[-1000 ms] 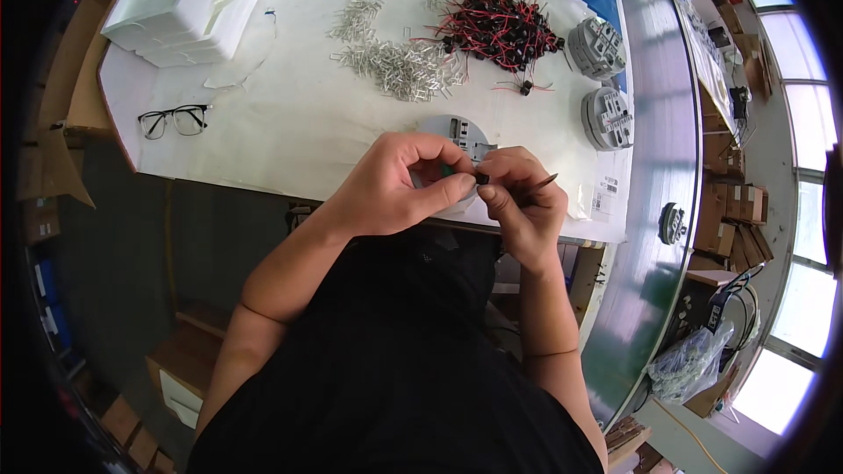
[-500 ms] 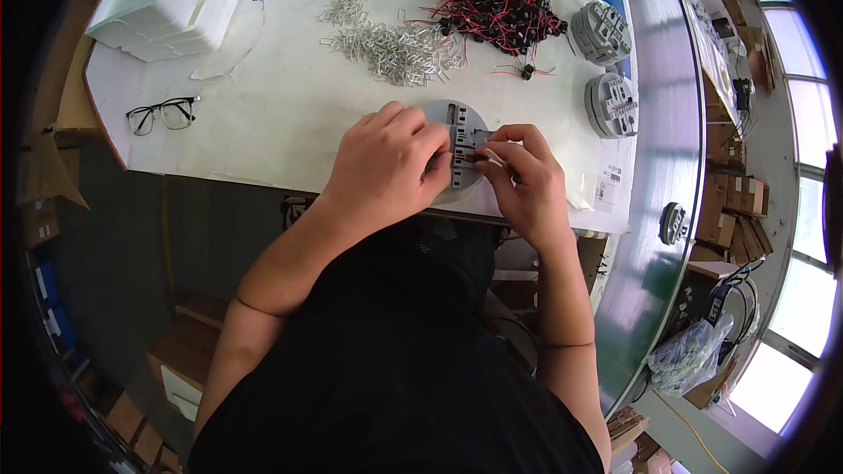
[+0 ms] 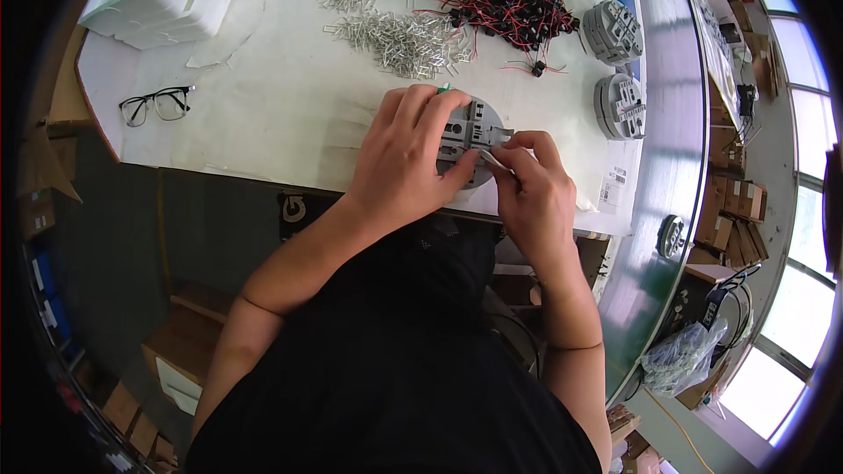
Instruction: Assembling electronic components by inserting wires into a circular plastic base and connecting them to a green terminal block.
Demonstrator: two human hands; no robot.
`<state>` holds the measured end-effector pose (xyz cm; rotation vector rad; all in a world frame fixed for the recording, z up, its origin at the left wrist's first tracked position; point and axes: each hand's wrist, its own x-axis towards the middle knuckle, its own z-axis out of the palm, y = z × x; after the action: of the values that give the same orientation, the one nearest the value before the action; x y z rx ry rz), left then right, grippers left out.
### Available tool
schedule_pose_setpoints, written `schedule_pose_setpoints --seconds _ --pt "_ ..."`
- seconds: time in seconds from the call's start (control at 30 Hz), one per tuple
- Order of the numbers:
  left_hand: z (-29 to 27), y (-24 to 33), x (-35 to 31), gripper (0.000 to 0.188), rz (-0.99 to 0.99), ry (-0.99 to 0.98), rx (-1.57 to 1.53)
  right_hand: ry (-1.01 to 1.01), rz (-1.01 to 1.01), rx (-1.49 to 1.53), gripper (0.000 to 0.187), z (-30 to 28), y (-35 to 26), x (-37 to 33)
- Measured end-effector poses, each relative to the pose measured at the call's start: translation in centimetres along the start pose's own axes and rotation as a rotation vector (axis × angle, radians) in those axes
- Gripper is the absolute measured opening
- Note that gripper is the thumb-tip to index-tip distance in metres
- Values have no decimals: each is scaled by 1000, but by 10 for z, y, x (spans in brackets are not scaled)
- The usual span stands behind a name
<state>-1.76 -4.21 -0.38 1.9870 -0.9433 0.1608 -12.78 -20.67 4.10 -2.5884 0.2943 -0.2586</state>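
Your left hand (image 3: 399,156) is half-curled on the grey disc (image 3: 482,118), grip unclear. Right hand (image 3: 537,197) is pinching a slim tool (image 3: 488,158) at its right side.

Bright light fills the windows (image 3: 786,298) along the right, set in a pale wall (image 3: 780,162) with cardboard boxes (image 3: 745,200) nearby. At near left, dark floor (image 3: 211,219) spreads below the white surface (image 3: 281,123).
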Motion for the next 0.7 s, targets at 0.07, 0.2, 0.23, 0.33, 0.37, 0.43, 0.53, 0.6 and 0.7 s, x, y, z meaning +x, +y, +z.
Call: schedule_pose_setpoints --seconds 0.07,0.2,0.23,0.33,0.37,0.43,0.53,0.6,0.7 --pt "3 -1 1 60 -4 -5 -11 -26 -41 81 23 -2 6 1" --pt "5 -2 2 63 -18 -28 -13 -75 -196 42 18 -9 18 1" --pt "5 -2 2 64 -23 -36 -11 -76 -197 38 18 -11 17 1" --pt "3 3 4 65 -68 -60 5 45 -87 398 17 -16 14 0" --pt "3 4 4 65 -91 -74 15 42 -88 397 17 -13 13 2" --pt "4 6 3 66 -98 -77 19 217 -154 971 40 4 8 12" --pt "4 4 6 68 -106 -86 32 324 -250 1152 51 32 11 27" --pt "4 5 6 69 -96 -89 12 329 -381 947 53 44 14 36" --pt "4 5 7 69 -78 -85 -7 240 -358 965 48 41 14 45"
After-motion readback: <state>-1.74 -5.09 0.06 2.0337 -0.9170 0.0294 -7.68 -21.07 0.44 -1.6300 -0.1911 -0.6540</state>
